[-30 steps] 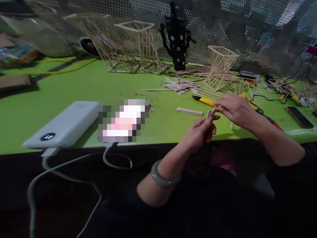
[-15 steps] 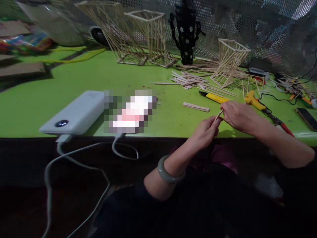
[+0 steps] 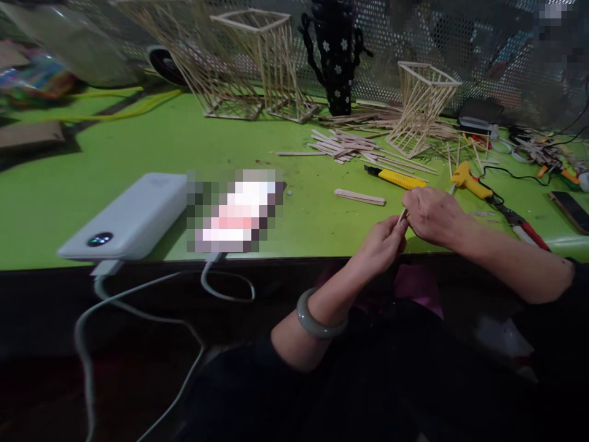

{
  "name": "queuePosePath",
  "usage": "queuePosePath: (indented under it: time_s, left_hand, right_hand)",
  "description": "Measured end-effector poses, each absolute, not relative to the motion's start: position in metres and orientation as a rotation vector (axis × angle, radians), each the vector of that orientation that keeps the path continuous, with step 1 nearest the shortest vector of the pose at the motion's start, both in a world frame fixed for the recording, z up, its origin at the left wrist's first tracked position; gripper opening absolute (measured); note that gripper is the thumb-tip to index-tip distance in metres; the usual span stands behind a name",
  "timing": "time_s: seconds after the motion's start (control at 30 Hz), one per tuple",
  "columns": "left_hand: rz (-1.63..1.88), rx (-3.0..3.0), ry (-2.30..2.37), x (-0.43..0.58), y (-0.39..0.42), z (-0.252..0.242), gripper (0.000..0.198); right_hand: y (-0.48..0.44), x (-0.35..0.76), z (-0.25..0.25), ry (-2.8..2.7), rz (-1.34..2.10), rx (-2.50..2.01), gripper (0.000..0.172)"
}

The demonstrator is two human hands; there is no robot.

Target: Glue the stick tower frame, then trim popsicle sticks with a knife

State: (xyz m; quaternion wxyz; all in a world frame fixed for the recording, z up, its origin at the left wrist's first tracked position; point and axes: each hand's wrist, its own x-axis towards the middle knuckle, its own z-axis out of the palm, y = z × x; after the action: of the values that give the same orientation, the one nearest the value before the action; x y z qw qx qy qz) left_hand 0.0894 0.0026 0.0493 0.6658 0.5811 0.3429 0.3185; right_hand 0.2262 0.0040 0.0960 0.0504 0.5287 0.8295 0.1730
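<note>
Between my two hands is a short wooden stick (image 3: 402, 215), mostly covered by the fingers. My left hand (image 3: 384, 242), with a bangle on its wrist, pinches the lower end. The closed fingers of my right hand (image 3: 430, 215) grip the upper end, close to the left fingertips. Left of them on the green table lies a small stack of wooden sticks (image 3: 359, 197). A yellow utility knife (image 3: 396, 177) lies just behind my right hand. To its right are a yellow glue gun (image 3: 469, 180) and red-handled pliers (image 3: 519, 224).
Loose sticks (image 3: 343, 146) are heaped farther back. Stick frames (image 3: 418, 110) stand along the mesh, beside a black flowered tumbler (image 3: 338, 67). A white power bank (image 3: 129, 215) and a blurred-out phone (image 3: 239, 212) with cables lie at the left. Another phone (image 3: 569, 210) is far right.
The view has shifted slightly, so the table things appear a little farther left. My hands stay together on the stick, and less of it shows between the fingers.
</note>
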Motion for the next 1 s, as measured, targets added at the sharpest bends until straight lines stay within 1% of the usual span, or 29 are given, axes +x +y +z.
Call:
queuePosePath:
  time_s: [0.13, 0.23, 0.33, 0.4, 0.47, 0.57, 0.83, 1.0]
  left_hand:
    - [0.666, 1.247, 0.783, 0.089, 0.005, 0.05, 0.025]
    - [0.657, 1.2, 0.754, 0.086, 0.008, 0.052, 0.025]
    - [0.654, 1.207, 0.723, 0.083, 0.01, 0.053, 0.028]
    - [0.651, 1.217, 0.722, 0.083, 0.011, 0.052, 0.028]
    - [0.649, 1.217, 0.736, 0.084, 0.012, 0.05, 0.028]
    - [0.638, 1.22, 0.759, 0.087, 0.014, 0.047, 0.025]
    - [0.68, 1.161, 0.802, 0.091, 0.017, 0.043, 0.022]
    - [0.671, 1.167, 0.806, 0.094, 0.017, 0.041, 0.02]
  right_hand:
    - [0.007, 0.236, 0.094, 2.643, 0.336, 1.661, 0.027]
    - [0.009, 0.246, 0.094, 2.847, 0.043, 1.707, 0.029]
    - [0.012, 0.254, 0.096, 2.924, -0.273, 1.772, 0.032]
    - [0.015, 0.258, 0.098, 2.924, -0.395, 1.767, 0.029]
    - [0.018, 0.26, 0.099, 2.926, -0.428, 1.739, 0.024]
    - [0.022, 0.261, 0.1, 2.914, -0.352, 1.686, 0.025]
    - [0.016, 0.244, 0.101, 2.577, 0.165, 1.727, 0.029]
    - [0.011, 0.228, 0.102, 2.39, 0.274, 1.739, 0.029]
